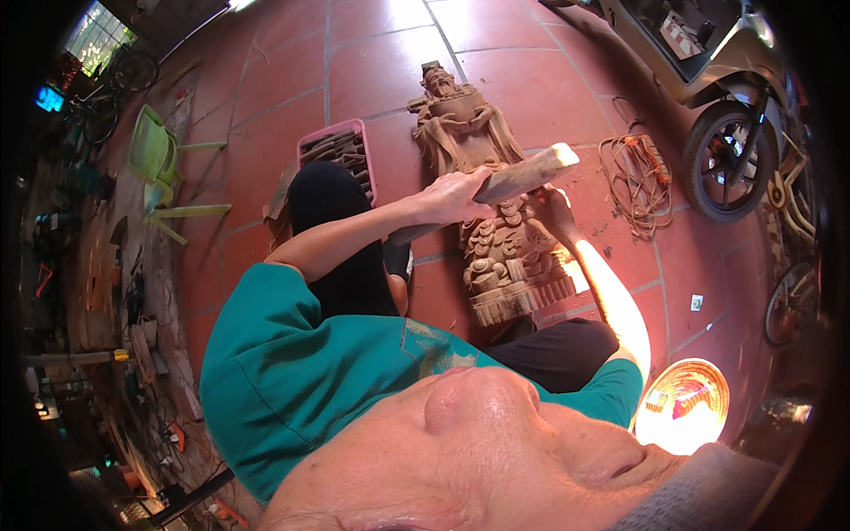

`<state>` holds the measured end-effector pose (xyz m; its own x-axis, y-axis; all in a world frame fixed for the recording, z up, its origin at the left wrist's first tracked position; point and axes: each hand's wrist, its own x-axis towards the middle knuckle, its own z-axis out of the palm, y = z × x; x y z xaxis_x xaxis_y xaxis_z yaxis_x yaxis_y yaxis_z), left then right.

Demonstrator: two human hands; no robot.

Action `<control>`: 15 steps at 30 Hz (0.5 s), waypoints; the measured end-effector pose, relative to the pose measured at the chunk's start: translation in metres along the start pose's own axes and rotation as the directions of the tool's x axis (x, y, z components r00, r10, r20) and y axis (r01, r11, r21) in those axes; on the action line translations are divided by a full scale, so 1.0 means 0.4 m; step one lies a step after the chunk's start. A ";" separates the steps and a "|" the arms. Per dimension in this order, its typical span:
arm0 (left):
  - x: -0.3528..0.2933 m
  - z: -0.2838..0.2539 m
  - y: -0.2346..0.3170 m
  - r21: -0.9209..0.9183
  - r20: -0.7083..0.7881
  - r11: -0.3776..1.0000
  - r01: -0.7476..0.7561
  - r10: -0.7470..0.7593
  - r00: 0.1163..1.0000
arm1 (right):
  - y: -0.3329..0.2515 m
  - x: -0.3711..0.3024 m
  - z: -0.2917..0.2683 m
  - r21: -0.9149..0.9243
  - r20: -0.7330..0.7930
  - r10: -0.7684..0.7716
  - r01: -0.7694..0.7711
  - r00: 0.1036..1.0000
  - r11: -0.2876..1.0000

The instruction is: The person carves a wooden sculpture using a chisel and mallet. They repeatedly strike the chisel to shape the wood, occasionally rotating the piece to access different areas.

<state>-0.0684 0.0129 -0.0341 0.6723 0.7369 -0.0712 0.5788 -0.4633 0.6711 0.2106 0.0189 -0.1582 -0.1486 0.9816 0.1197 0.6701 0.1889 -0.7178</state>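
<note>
A carved wooden statue (pixel 509 257) of a robed, bearded figure lies on its back on the floor in front of me, its head away from me and its base close to my legs. My left hand (pixel 456 196) is wrapped round a thick wooden bar (pixel 529 171) that slants across above the statue's middle. Beside the statue's right side, just under the bar's far end, my right hand (pixel 554 211) has its fingers curled in. Whatever it may hold is hidden. Carved coins and round shapes cover the statue's lower part.
A pink tray (pixel 371 164) of carving tools stands left of the statue. To the right lie a coiled orange cord (pixel 639 181) and a woven basket (pixel 719 382). A motorbike (pixel 730 159) is parked at the far right, a green plastic chair (pixel 156 150) at the left.
</note>
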 end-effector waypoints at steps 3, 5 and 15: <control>-0.003 -0.008 0.018 -0.066 -0.105 0.998 -0.018 0.011 0.994 | -0.019 0.000 -0.015 0.088 0.036 -0.002 -0.001 0.999 0.996; -0.004 -0.015 0.031 -0.099 -0.186 0.995 -0.034 0.015 0.982 | -0.060 -0.005 -0.028 0.104 0.049 0.032 -0.037 0.998 0.994; -0.003 -0.021 0.022 -0.117 -0.207 0.992 -0.050 0.025 0.978 | -0.038 -0.002 -0.016 0.049 0.017 0.004 -0.005 1.000 0.999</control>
<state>-0.0678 0.0120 -0.0217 0.5767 0.8108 0.1000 0.4862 -0.4390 0.7555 0.2051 0.0154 -0.1429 -0.1587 0.9817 0.1051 0.6346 0.1830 -0.7508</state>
